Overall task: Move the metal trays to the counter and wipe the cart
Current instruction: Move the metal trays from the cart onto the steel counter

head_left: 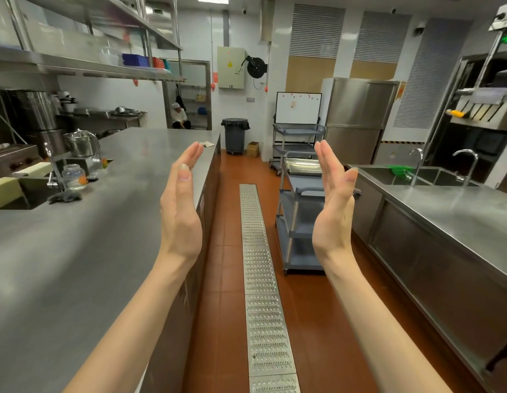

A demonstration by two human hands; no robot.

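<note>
A grey three-shelf cart stands in the aisle ahead, against the right-hand counter. Metal trays lie stacked on its top shelf, partly hidden by my right hand. My left hand and my right hand are raised in front of me, palms facing each other, fingers straight, holding nothing. Both are well short of the cart. The long steel counter runs along my left. A grey rag lies on it beside a sink.
A steel counter with two sinks lines the right. A floor drain grate runs down the red-tiled aisle. A second cart, a whiteboard, a bin and a cardboard box stand at the far end. A person sits in the far doorway.
</note>
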